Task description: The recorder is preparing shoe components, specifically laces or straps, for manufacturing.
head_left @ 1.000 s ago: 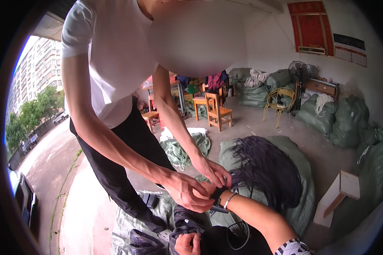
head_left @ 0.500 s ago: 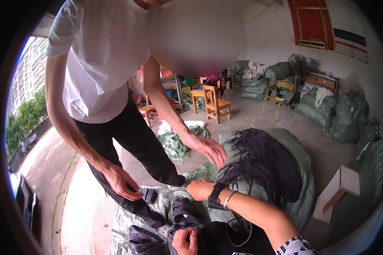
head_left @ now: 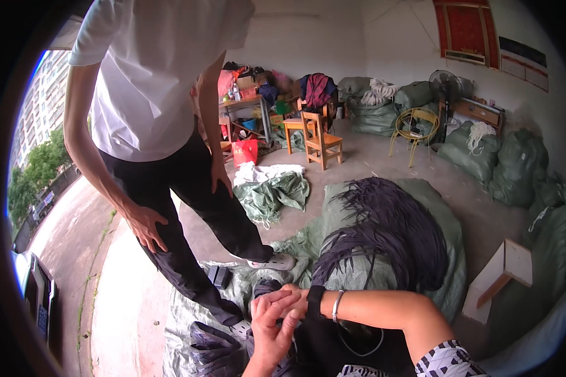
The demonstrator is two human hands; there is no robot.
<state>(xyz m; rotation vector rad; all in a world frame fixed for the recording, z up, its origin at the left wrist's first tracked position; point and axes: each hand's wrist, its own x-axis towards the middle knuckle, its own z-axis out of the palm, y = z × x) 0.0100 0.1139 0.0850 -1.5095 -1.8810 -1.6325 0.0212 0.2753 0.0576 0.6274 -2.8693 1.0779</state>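
Note:
My left hand (head_left: 271,322) is raised in front of me at the lower middle, fingers stretched out and thumb apart, laid against my right hand (head_left: 299,298). The fingers of my right hand are largely hidden behind the left. A black band (head_left: 315,301) and a silver bracelet (head_left: 336,306) sit on my right wrist. Below and behind my hands lie bundled dark strips (head_left: 267,286), partly covered by them. A second dark bundle (head_left: 214,349) rests to the left on the pale woven sheet (head_left: 185,308).
A person (head_left: 151,94) in a white shirt stands close at left. A large heap of dark strips (head_left: 396,242) lies on a green sack at right. A small dark box (head_left: 219,276) is near the person's foot. A wooden stand (head_left: 500,276) and stuffed sacks (head_left: 519,166) line the right.
My right hand has drawn back toward me and my left hand has risen to meet it, its fingers now extended. The other person has straightened and pulled both hands back to their legs.

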